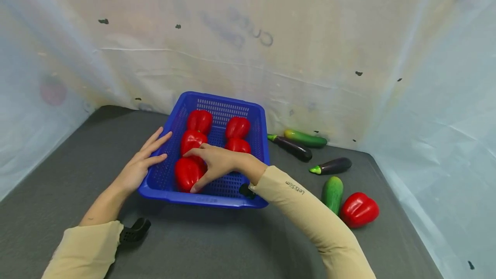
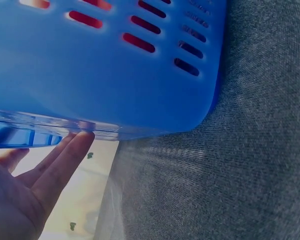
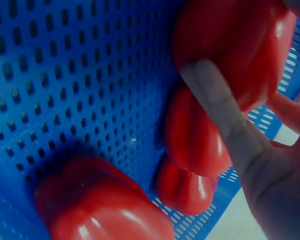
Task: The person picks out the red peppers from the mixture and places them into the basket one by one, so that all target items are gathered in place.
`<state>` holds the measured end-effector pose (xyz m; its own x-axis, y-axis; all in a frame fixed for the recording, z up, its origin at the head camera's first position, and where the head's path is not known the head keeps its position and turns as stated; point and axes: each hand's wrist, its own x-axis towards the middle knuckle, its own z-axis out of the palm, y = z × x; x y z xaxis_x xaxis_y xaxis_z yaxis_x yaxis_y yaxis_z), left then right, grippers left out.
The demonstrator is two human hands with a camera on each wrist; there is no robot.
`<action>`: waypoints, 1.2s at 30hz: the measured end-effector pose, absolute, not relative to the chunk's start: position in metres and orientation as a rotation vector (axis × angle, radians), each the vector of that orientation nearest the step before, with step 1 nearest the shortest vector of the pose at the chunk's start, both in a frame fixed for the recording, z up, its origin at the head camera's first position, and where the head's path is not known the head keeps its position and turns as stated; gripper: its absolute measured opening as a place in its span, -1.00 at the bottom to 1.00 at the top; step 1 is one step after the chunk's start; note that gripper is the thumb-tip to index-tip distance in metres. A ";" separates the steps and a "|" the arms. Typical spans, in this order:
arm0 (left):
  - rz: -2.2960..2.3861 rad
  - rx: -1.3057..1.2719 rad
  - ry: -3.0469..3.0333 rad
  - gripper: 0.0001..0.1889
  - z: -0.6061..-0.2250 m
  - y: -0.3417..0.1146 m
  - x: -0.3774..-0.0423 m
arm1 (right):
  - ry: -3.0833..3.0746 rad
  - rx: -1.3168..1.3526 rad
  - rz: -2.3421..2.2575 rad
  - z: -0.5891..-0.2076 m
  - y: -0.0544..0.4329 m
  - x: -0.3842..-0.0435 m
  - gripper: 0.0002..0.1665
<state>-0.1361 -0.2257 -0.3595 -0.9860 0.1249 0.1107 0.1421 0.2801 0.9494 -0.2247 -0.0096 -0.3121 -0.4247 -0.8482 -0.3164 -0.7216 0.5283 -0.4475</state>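
Observation:
A blue perforated plastic basket (image 1: 211, 199) stands on the dark table with several red bell peppers in it. My left hand (image 1: 140, 168) touches its left rim, fingers straight and spread; in the left wrist view the fingertips (image 2: 83, 141) meet the rim from outside. Inside, my right hand (image 1: 217, 162) holds a red bell pepper (image 1: 187, 175) at the near left, thumb on the near side and fingers across the far side. The right wrist view shows a finger (image 3: 215, 95) lying against this pepper. Behind it are two more peppers in a row, including one pepper (image 1: 199, 121) at the back.
Right of the basket lie two eggplants (image 1: 334, 166), a zucchini (image 1: 306, 138) by the back sheet, a cucumber (image 1: 333, 194) and another red bell pepper (image 1: 359, 210). White plastic sheeting (image 1: 232, 46) hangs along the back and sides of the table.

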 end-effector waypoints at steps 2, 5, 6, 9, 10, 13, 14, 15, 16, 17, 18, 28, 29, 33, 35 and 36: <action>-1.857 -0.267 -2.500 -0.44 -0.359 -0.225 -0.137 | 2.269 -1.261 -0.338 -0.315 -0.012 -0.224 0.03; -1.858 -0.270 -2.501 -0.44 -0.359 -0.224 -0.137 | 2.285 -1.249 -0.344 -0.317 -0.014 -0.223 0.03; -1.859 -0.271 -2.500 -0.45 -0.359 -0.224 -0.137 | 2.291 -1.252 -0.344 -0.318 -0.015 -0.223 0.03; -1.856 -0.262 -2.499 -0.45 -0.359 -0.224 -0.137 | 2.292 -1.271 -0.370 -0.319 -0.017 -0.223 0.01; -1.854 -0.259 -2.499 -0.45 -0.359 -0.224 -0.137 | 2.286 -1.278 -0.378 -0.319 -0.017 -0.223 0.01; -1.845 -0.252 -2.497 -0.44 -0.358 -0.223 -0.138 | 2.270 -1.290 -0.401 -0.318 -0.016 -0.225 -0.02; -1.842 -0.251 -2.498 -0.44 -0.358 -0.223 -0.138 | 2.265 -1.290 -0.406 -0.318 -0.016 -0.225 -0.02; -1.842 -0.250 -2.498 -0.44 -0.358 -0.223 -0.138 | 2.261 -1.289 -0.410 -0.318 -0.016 -0.226 -0.02; -1.842 -0.251 -2.498 -0.44 -0.358 -0.223 -0.138 | 2.258 -1.289 -0.417 -0.318 -0.015 -0.226 -0.03; -1.843 -0.251 -2.496 -0.44 -0.358 -0.223 -0.138 | 2.256 -1.289 -0.426 -0.318 -0.016 -0.226 -0.04; -1.845 -0.251 -2.495 -0.44 -0.358 -0.223 -0.137 | 2.256 -1.290 -0.434 -0.319 -0.016 -0.226 -0.04; -1.863 -0.260 -2.485 -0.44 -0.359 -0.224 -0.138 | 2.280 -1.314 -0.416 -0.321 -0.019 -0.227 -0.03; -1.866 -0.261 -2.485 -0.44 -0.359 -0.224 -0.138 | 2.285 -1.317 -0.397 -0.320 -0.018 -0.226 -0.02; -1.854 -0.251 -2.495 -0.44 -0.359 -0.224 -0.138 | 2.306 -1.296 -0.349 -0.314 -0.015 -0.224 -0.01; -1.849 -0.243 -2.500 -0.44 -0.359 -0.225 -0.137 | 2.318 -1.284 -0.349 -0.311 -0.012 -0.223 -0.03; -1.848 -0.238 -2.500 -0.44 -0.359 -0.225 -0.137 | 2.319 -1.278 -0.360 -0.309 -0.010 -0.223 -0.04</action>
<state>-0.1369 -0.2250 -0.3594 -0.9880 0.1085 0.1096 0.1365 0.2857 0.9485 -0.2234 -0.0105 -0.3094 -0.4588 -0.8464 -0.2704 -0.7243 0.5325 -0.4379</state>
